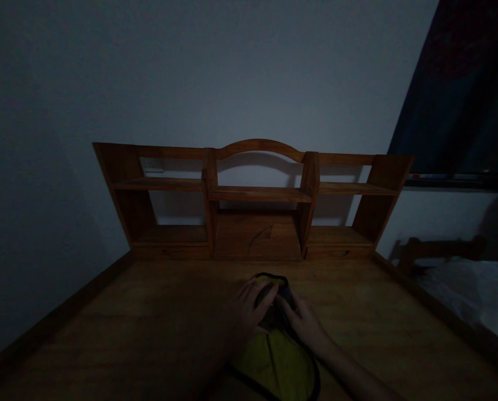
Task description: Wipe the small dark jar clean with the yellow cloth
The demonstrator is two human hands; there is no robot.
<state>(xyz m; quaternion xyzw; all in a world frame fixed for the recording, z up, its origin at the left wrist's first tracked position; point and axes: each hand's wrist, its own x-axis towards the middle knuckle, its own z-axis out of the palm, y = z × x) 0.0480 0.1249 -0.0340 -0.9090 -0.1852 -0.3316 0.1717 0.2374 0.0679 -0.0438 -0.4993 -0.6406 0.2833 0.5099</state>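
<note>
A yellow-green fabric piece with black edging [276, 362] lies on the wooden desk in front of me; its exact kind is hard to make out in the dim light. Its far end curls up into a rounded, black-rimmed part with a dark middle. My left hand [249, 306] grips this dark middle from the left, fingers bent over it and thumb pointing inward. From the right, my right hand [301, 320] pinches the same part near its black rim. Both hands are closed, their fingertips almost meeting, and whatever lies under them is partly hidden.
A wooden shelf unit [259, 194] with several compartments and small drawers stands at the back of the desk [157, 317] against the wall. Raised edges run along both desk sides. To the right are a dark curtain [462, 100] and a white cloth or bag [474, 289].
</note>
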